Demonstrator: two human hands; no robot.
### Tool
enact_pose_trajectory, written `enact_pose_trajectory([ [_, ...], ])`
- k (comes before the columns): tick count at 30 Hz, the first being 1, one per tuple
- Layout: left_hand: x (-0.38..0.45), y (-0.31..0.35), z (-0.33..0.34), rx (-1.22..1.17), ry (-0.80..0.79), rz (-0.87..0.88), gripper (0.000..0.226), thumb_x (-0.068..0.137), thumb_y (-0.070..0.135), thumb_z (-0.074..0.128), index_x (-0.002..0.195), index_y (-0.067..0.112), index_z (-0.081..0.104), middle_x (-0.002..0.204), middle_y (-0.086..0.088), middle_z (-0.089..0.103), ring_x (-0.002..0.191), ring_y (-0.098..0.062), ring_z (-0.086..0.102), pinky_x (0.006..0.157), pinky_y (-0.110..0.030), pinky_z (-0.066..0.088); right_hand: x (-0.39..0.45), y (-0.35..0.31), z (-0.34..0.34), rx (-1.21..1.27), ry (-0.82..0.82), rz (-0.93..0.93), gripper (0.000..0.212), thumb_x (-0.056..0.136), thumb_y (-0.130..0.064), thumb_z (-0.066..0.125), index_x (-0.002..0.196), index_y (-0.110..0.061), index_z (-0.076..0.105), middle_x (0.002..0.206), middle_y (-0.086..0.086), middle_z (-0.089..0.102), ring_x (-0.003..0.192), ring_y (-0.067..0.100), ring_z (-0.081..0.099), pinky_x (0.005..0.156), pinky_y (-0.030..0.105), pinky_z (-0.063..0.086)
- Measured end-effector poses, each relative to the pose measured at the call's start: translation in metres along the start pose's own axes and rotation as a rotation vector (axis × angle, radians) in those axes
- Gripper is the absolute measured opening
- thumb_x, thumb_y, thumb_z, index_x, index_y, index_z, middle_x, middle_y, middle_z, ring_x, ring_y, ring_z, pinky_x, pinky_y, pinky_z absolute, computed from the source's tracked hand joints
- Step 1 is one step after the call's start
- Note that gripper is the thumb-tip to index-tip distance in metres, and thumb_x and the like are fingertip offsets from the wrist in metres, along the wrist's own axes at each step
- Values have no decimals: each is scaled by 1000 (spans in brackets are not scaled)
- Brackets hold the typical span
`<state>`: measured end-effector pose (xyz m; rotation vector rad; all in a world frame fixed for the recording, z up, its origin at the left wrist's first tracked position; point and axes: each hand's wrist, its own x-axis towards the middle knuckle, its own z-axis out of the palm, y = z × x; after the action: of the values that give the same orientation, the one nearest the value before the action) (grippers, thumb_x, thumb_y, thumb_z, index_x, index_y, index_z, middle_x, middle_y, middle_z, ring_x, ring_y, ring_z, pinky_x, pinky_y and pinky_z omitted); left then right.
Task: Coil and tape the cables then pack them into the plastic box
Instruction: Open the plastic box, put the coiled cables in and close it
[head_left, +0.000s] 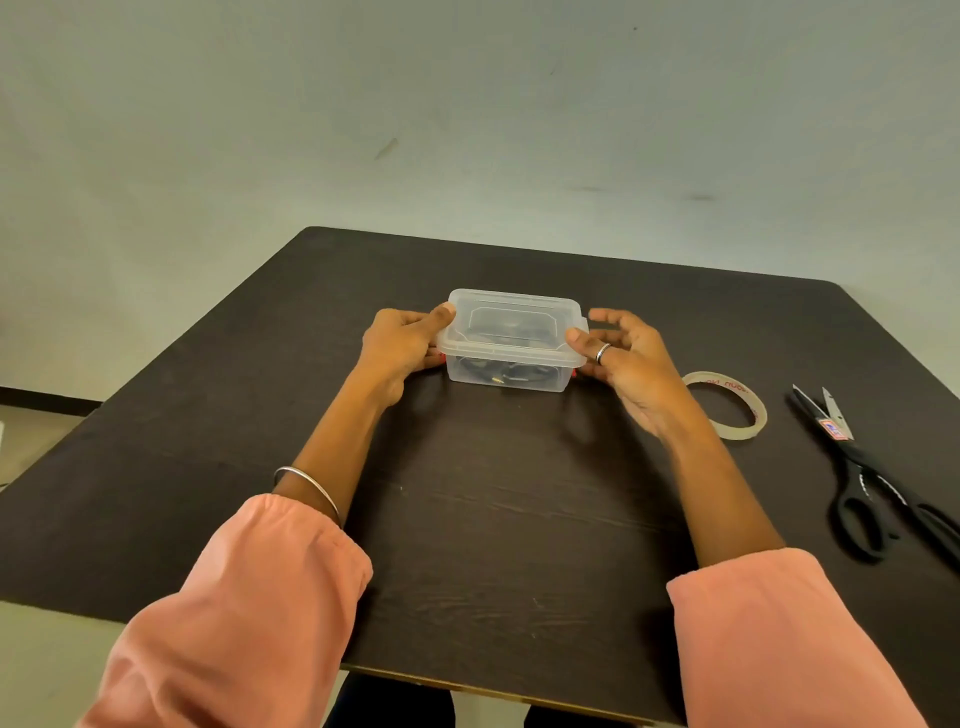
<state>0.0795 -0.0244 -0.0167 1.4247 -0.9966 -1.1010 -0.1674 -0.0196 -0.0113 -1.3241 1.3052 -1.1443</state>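
A clear plastic box (511, 376) stands in the middle of the dark table, its clear lid (511, 325) lying on top. Black coiled cables (493, 371) show dimly through the front wall. My left hand (402, 345) grips the box's left end, thumb on the lid's corner. My right hand (621, 358) is at the right end; its thumb presses on the lid's near right corner and its fingers spread loosely beside the box. Small red latches peek out at both ends.
A roll of clear tape (750, 405) lies flat to the right of my right hand. Black scissors (872, 478) lie further right, near the table's right edge. The table's (519, 519) front edge is close to my body. A pale wall rises behind.
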Motion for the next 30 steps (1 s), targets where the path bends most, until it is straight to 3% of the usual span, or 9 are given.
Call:
enact_pose_trajectory([
  [3,0,1,-2,-13,17,-28,38,84,37,71,97,1,70,96,-13,73,90,-26,71,84,-40,58,3,2,-2,37,-32,126,62,80,-33,75,130,-4,52,122,12,63,101,21,66,81,34,58],
  [6,1,0,0,-31,21,-21,38,84,36,71,92,0,71,92,-14,74,89,-27,71,84,-40,58,3,2,0,106,-6,141,38,79,-28,77,107,-4,66,104,12,71,86,20,68,66,23,55],
  [10,-2,-4,7,-3,73,45,36,84,38,71,74,4,71,73,-7,70,72,-23,64,83,-39,57,3,-1,5,200,111,208,22,76,-21,80,88,-5,71,93,12,73,77,18,65,63,23,53],
  [14,-4,-7,13,9,169,141,23,86,34,69,92,12,75,86,-1,74,83,-20,70,79,-37,59,1,-6,12,185,236,235,25,71,-22,84,81,-3,71,86,12,71,67,17,57,61,24,52],
  [17,-7,-7,18,58,223,213,10,88,31,67,80,26,71,79,8,71,77,-13,70,74,-31,59,-1,-7,17,158,283,156,15,74,-17,82,77,-8,70,81,6,69,64,15,56,59,23,50],
  [20,-8,-8,20,88,247,237,11,88,30,67,89,21,74,81,8,71,75,-10,68,69,-24,57,-3,-6,22,34,299,52,8,82,-18,75,76,-17,70,79,0,69,66,13,61,56,20,49],
  [24,-9,-7,19,205,266,316,24,90,30,64,103,12,74,90,5,71,70,-7,66,60,-11,51,-6,1,29,-316,354,-134,19,92,-25,62,88,-9,71,80,0,66,66,10,60,53,11,42],
  [26,-10,-6,18,279,270,381,26,92,28,62,104,9,74,88,7,67,63,-3,62,54,-5,47,-6,2,29,-461,363,-214,26,95,-26,58,92,-4,70,82,5,66,65,12,59,54,15,44],
  [30,-8,-2,16,422,270,470,31,94,23,60,77,0,73,64,1,62,44,-5,47,44,-5,35,-4,1,29,-660,379,-293,32,97,-26,53,100,0,71,90,13,69,73,18,61,64,24,50],
])
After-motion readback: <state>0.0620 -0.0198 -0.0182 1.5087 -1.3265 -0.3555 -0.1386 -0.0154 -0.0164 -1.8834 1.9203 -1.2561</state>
